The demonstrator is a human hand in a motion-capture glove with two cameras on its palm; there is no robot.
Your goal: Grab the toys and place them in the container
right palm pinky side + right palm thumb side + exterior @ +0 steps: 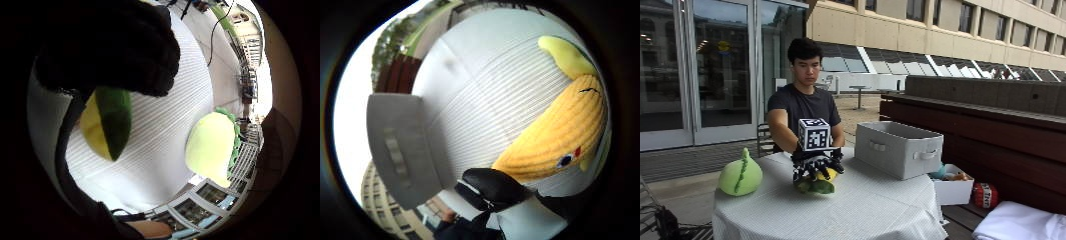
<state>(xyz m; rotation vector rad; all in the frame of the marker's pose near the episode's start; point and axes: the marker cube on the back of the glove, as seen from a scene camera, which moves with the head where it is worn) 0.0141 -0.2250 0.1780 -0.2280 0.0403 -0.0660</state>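
The plush corn toy (816, 183) is in your grip right now, yellow body and green husk, at the near-middle of the bench (859, 210), low over the striped cloth or still touching it — I can't tell which. Your gloved right hand (816, 166) comes down on it from above, fingers curled over its top. In the thumb-side palm view the smiling yellow body (555, 140) runs out past a black fingertip (495, 186), so much of the toy sits outside the grip. The little-finger-side view shows the green husk end (112, 120) poking out beneath the glove (115, 45).

That's your risk: you seem to hold the top only, and a soft toy can squash and slide free, or swing on the carry and drop short. The grey fabric container (896, 149) stands to the right and a little farther back, well apart from the hand, with tall walls. Come in low and the hanging end could catch the rim or nudge the container toward the bench edge. The round green plush toy (740, 175) waits at the left edge, untouched.
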